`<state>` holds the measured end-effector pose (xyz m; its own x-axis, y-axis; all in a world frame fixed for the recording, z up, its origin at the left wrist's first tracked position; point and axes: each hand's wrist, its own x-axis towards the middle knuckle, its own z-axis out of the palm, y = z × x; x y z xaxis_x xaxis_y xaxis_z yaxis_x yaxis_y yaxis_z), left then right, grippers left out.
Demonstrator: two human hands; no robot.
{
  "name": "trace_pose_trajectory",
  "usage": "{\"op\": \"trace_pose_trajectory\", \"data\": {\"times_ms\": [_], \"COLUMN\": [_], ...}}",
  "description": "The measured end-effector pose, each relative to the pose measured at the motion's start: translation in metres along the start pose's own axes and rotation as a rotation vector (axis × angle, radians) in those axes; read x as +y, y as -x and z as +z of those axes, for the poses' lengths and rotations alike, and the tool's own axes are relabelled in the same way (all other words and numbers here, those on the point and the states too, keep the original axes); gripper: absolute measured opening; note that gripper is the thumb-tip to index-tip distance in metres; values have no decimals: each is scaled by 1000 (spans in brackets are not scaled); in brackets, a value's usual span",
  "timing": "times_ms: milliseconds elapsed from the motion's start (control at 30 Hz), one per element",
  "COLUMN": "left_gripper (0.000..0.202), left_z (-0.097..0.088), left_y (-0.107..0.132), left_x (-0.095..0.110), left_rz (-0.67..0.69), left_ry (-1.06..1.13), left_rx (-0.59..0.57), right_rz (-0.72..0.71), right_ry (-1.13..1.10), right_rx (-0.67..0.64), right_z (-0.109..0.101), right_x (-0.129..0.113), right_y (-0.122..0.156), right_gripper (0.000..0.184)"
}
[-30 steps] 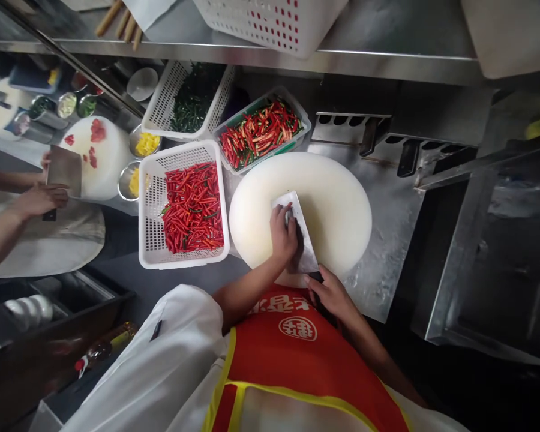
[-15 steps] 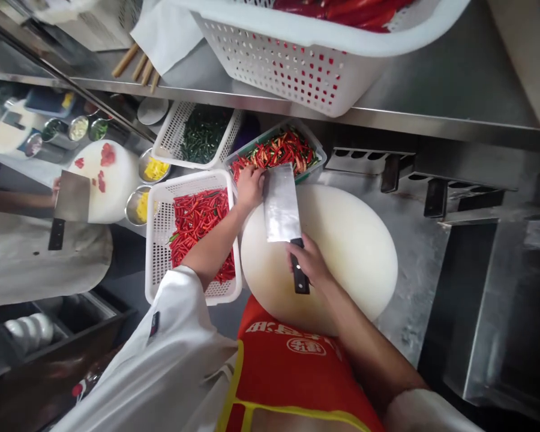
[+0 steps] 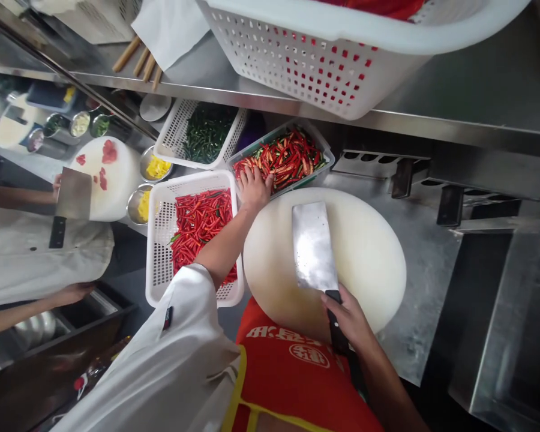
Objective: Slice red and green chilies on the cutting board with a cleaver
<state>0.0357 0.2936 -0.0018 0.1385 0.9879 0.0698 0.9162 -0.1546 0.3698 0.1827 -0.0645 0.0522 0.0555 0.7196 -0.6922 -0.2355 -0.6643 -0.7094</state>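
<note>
My right hand [image 3: 351, 321] is closed around the black handle of a cleaver [image 3: 314, 246], whose wide blade lies flat over the round white cutting board [image 3: 373, 252]. My left hand [image 3: 254, 187] reaches across the board's far left edge into a green-rimmed tray of red and green chillies [image 3: 292, 157]. Its fingers are spread and resting on the chillies. A white basket of red chillies [image 3: 198, 225] sits just left of my left forearm.
A basket of green chillies [image 3: 207, 132] stands behind the red one. A large white basket [image 3: 324, 60] rests on the steel shelf above. At the left, another person holds a cleaver [image 3: 72, 195] by a second white board [image 3: 112, 180], beside small bowls of yellow pieces [image 3: 155, 168].
The cleaver has swung back from the chilli tray toward me and now lies over the middle of the board. My left hand has stayed at the tray, its fingers now on the chillies.
</note>
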Motion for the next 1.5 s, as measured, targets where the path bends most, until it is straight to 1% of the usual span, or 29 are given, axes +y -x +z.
{"op": "trace_pose_trajectory", "data": {"times_ms": [100,167,200,300,400,467,533,600,667,767,833,967,1200,1333,1400,1500], "left_gripper": [58,55,53,46,36,32,29,26,23,26,29,30,30,36,32,30], "left_z": [-2,-4,-5,-11,-16,-18,-18,-18,-19,-22,-25,-29,-40,-46,-47,-48], "left_y": [-20,-26,-25,-8,17,31,40,44,45,47,49,58,73,81,83,86], "left_x": [0,0,1,0,-6,-10,-11,-10,-7,-5,-3,0,11,9,5,5], "left_rz": [-43,-53,-51,-9,91,147,145,96,60,53,58,97,148,234,270,260], "left_ry": [-3,-5,0,57,125,131,95,28,-49,-123,-141,-162,-181,-117,-102,-118], "left_rx": [18,23,28,54,20,-14,4,29,19,12,-20,-135,-193,-272,-277,-266], "right_rz": [-18,-27,-29,-18,-22,-37,-48,-56,-64,-69,-60,-64,-44,-33,-21,2], "right_ry": [19,32,36,43,52,64,77,90,107,133,142,158,113,99,92,77], "right_rx": [2,4,3,-4,-12,-15,-17,-13,7,46,59,73,137,167,183,200], "right_z": [0,-1,-1,-3,-4,-4,-3,-2,0,2,4,9,24,32,33,31], "right_x": [6,7,7,7,10,11,10,9,7,10,13,20,19,19,19,25], "right_y": [0,0,0,2,5,7,8,9,11,13,14,16,22,22,21,21], "right_gripper": [35,36,36,36,35,34,33,34,36,38,39,39,44,46,47,51]}}
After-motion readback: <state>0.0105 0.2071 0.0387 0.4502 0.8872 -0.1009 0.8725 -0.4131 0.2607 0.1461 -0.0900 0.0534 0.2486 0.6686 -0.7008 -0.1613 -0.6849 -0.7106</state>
